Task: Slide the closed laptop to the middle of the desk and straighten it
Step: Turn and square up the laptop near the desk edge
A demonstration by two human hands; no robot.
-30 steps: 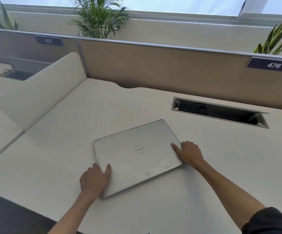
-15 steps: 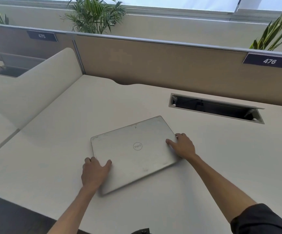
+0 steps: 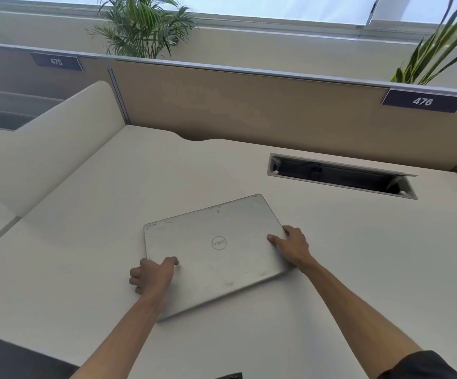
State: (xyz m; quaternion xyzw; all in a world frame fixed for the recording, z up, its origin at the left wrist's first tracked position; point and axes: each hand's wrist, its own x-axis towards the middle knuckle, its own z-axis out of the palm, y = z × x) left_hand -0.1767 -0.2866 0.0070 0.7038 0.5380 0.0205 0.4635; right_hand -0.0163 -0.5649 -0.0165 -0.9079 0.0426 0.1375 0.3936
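A closed silver laptop (image 3: 216,250) with a round logo lies flat on the white desk (image 3: 345,269), turned at an angle so its right end sits farther back than its left. My left hand (image 3: 152,274) grips the laptop's left near edge, thumb on the lid and fingers curled at the side. My right hand (image 3: 294,246) holds the right edge, thumb resting on the lid and fingers wrapped over the side. Both forearms reach in from the bottom of the view.
An open cable slot (image 3: 342,175) is cut into the desk behind and right of the laptop. A tan partition (image 3: 249,105) with a 476 label (image 3: 423,101) closes the back. A white side divider (image 3: 44,143) stands on the left. The desk's front edge (image 3: 16,348) runs at lower left.
The laptop has slid a little to the right with both hands on it. My left hand has shifted up along the left edge, and the thumb now lies further onto the lid.
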